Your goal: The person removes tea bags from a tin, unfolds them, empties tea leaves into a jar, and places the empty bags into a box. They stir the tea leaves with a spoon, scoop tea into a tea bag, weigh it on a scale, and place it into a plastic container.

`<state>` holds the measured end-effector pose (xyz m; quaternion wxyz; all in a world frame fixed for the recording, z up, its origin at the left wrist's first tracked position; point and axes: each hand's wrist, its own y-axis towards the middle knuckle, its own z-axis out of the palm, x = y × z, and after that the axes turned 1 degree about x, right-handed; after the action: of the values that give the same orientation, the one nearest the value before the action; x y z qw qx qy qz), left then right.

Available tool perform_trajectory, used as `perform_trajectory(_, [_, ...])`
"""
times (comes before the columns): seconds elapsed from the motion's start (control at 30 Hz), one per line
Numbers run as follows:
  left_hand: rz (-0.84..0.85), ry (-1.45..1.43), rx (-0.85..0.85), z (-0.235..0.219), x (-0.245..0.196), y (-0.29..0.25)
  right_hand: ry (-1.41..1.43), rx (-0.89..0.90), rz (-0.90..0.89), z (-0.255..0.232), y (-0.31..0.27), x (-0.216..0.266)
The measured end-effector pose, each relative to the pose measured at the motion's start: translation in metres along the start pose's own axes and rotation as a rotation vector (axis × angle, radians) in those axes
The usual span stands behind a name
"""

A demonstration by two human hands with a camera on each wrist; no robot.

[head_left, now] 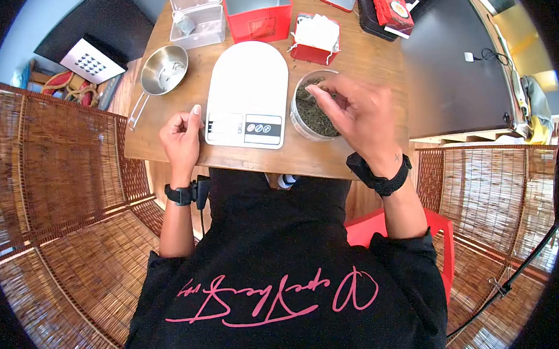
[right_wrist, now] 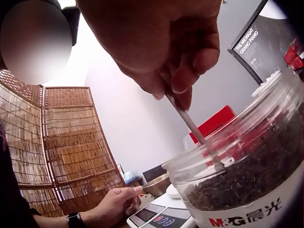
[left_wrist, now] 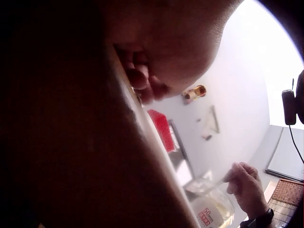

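Note:
My right hand is over a clear plastic jar of dark dried leaves, right of the scale. In the right wrist view its fingers pinch a slim metal utensil, which slants down into the jar; its lower end is at the leaves and its kind cannot be told. My left hand rests at the table's front edge, fingers loosely curled, thumb out, holding nothing. It lies just left of the white kitchen scale, whose platform is bare.
A steel pan with a long handle sits at the left, with small pale bits inside. Behind the scale stand a clear lidded box, an open red box and a smaller red box of white packets. A black case lies back right.

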<state>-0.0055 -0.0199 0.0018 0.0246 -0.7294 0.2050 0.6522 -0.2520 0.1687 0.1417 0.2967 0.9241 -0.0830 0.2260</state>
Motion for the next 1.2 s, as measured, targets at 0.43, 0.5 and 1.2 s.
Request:
perform_trajectory(0.43, [-0.012,0.062,-0.004,-0.003,0.004,-0.003,-0.006,-0.057,0.071,-0.012,-0.001,0.002])
perform_trajectory(0.5, [-0.019,0.04,-0.001,-0.002,0.003,-0.003,0.003,-0.124,0.046,-0.021,0.002,0.008])
perform_trajectory(1.2, [-0.017,0.075,-0.017,0.0,0.004,-0.003,-0.01,-0.05,0.025,-0.018,-0.004,0.01])
